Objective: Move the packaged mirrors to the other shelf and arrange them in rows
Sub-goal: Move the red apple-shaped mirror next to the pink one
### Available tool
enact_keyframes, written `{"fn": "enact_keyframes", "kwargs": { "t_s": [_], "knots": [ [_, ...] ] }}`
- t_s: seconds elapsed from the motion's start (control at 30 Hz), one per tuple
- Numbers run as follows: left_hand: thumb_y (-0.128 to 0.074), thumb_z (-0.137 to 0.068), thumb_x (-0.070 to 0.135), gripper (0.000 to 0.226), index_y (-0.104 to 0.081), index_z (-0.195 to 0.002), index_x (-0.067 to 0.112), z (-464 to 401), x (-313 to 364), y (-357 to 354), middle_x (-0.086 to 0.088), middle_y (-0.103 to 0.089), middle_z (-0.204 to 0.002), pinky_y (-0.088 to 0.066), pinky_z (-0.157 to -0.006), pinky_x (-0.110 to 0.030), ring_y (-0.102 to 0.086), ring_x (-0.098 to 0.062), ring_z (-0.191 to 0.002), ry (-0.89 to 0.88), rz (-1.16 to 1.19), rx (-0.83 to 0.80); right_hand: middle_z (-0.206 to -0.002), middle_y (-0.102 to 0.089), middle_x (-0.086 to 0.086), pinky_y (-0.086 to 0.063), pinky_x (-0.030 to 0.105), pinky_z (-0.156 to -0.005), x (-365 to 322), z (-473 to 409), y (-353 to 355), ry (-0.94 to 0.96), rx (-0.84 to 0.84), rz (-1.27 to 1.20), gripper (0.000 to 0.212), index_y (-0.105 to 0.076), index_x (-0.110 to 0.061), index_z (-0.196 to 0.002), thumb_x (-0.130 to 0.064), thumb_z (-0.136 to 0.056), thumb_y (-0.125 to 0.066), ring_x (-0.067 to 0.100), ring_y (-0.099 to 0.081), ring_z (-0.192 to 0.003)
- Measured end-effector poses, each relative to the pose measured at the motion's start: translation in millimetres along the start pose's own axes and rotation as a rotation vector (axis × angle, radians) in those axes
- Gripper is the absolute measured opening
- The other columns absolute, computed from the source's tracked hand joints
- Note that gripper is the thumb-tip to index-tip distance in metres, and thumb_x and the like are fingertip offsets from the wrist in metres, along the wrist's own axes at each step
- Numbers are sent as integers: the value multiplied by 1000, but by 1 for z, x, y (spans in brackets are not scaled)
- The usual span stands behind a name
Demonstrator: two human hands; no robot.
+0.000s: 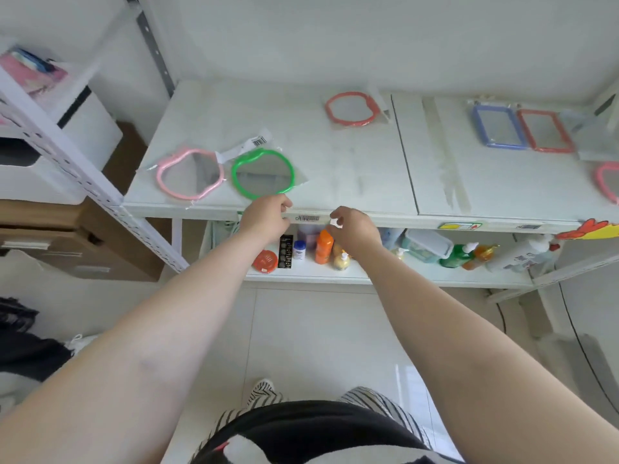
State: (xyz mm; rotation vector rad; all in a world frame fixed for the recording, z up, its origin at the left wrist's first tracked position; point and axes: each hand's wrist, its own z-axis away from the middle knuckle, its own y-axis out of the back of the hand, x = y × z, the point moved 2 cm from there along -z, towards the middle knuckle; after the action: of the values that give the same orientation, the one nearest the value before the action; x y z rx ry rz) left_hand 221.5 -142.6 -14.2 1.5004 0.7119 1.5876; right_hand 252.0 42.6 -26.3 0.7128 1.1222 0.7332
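Mirrors on left board: green round mirror (263, 173) and pink mirror (189, 173), each in a clear sleeve, lie flat side by side near the front edge of the white shelf (335, 155).
Mirror at back: red-framed one (352, 108) lies apart, towards the rear.
Right board: blue rectangular mirror (499, 126) and red rectangular mirror (544, 130) touch along their long sides; another pink frame (608, 180) is cut by the picture edge.
Left hand (267, 216): fingers curled at the shelf lip, touching or pinching the green mirror's sleeve; cannot tell which.
Right hand (355, 229): loosely curled below the lip; something small and white shows at its fingertips, unclear what.
Step, judged: squaring the green mirror into the front row.
Next move calls for: fetching another mirror and laying it just beside the green one, in line.
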Motion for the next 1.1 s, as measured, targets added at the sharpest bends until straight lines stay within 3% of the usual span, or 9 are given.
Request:
{"fn": "enact_keyframes", "kwargs": {
  "t_s": [0.33, 0.53, 0.67, 0.97, 1.03, 1.1],
  "knots": [
    [-60, -86, 14, 33, -61, -119, 15, -83, -7, 23, -5, -67, -119, -47, -97, -33, -61, -24, -113, -90, 67, -37, -118, -64, 0, -42, 26, -77, -14, -52, 33, -87, 102, 24, 34, -59, -22, -123, -36, -91, -58, 19, -60, -103],
    [-60, -85, 15, 34, -61, -120, 15, -163, 22, 3, -5, -65, -120, -44, -95, -29, -60, -24, -113, -57, 201, 38, -113, -65, -1, -47, 28, -76, 7, -131, 70, -102, 192, -14, 32, -61, -23, -119, -36, -90, -61, 15, -55, -87],
    [-61, -86, 16, 37, -58, -123, 13, -214, 38, -29, -7, -64, -123, -45, -98, -30, -58, -24, -115, -52, 246, 60, -99, -61, -3, -46, 28, -67, 24, -184, 75, -129, 210, -85, 33, -61, -20, -119, -34, -90, -62, 20, -58, -76],
    [-60, -90, 32, 52, -47, -134, 7, -320, 50, -76, -12, -52, -137, -40, -103, -31, -51, -26, -127, 51, 428, 140, -122, -62, 2, -47, 31, -79, 45, -292, 63, -191, 319, -241, 42, -56, -15, -127, -37, -91, -60, 21, -55, -90],
    [-59, -91, 33, 53, -46, -134, 6, -342, 50, -78, -13, -50, -138, -39, -101, -29, -49, -27, -128, 70, 415, 170, -106, -65, 2, -44, 28, -71, 47, -314, 61, -221, 326, -255, 34, -61, -15, -117, -38, -92, -58, 23, -54, -85],
    [-59, -90, 37, 53, -48, -132, 6, -361, 48, -81, -14, -49, -137, -39, -102, -31, -50, -29, -126, 89, 391, 211, -72, -54, -1, -33, 27, -53, 50, -332, 61, -257, 364, -241, 26, -55, -19, -78, -40, -93, -55, 25, -47, -70]
  ]
}}
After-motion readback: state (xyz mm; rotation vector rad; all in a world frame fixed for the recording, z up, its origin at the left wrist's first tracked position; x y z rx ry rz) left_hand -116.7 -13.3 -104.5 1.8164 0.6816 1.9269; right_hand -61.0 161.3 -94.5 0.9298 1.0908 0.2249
